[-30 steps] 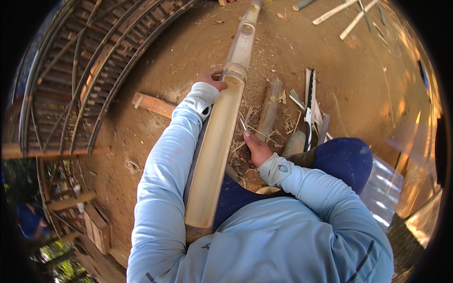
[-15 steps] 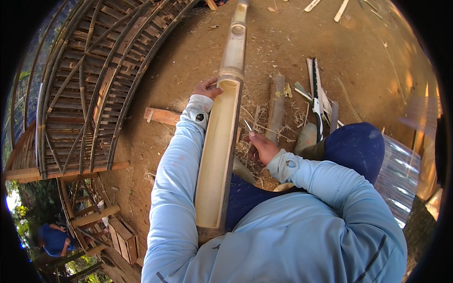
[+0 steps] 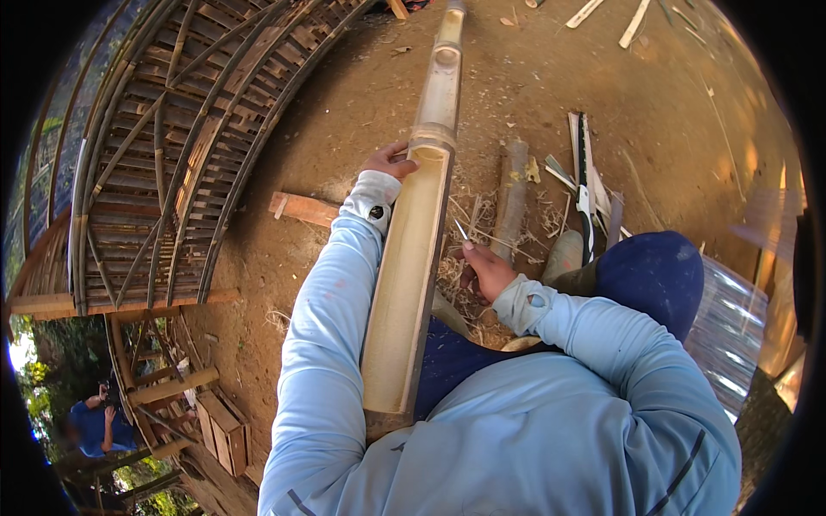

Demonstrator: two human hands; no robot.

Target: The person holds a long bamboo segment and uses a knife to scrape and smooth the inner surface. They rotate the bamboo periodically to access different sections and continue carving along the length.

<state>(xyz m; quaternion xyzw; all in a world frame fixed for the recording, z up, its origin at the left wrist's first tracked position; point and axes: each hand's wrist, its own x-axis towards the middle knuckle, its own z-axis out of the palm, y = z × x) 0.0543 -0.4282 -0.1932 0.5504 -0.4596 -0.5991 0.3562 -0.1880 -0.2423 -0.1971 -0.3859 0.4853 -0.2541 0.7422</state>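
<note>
A long split bamboo pole (image 3: 400,284), its hollow pale side up, runs from my lap away to the far end of the view. Near one of its nodes, my left hand (image 3: 391,162) is closed on the left edge, with the thumb over the rim. To the right of the pole, my right hand (image 3: 489,273) is closed around a small knife (image 3: 462,230). Only its narrow bright blade shows, pointing up and left; the handle is hidden in my fingers. The blade is apart from the bamboo.
A short round log (image 3: 513,193) lies on the dirt among shavings. Right of it are a long black-and-white tool (image 3: 584,198) and split strips. A reddish wooden piece (image 3: 303,208) lies left of the pole. A slatted bamboo structure (image 3: 189,146) fills the left; a person in blue (image 3: 99,426) is beyond.
The whole view has shifted slightly, with the pole and both hands a little further right in it. My grips look the same. The person at the far left has raised a hand.
</note>
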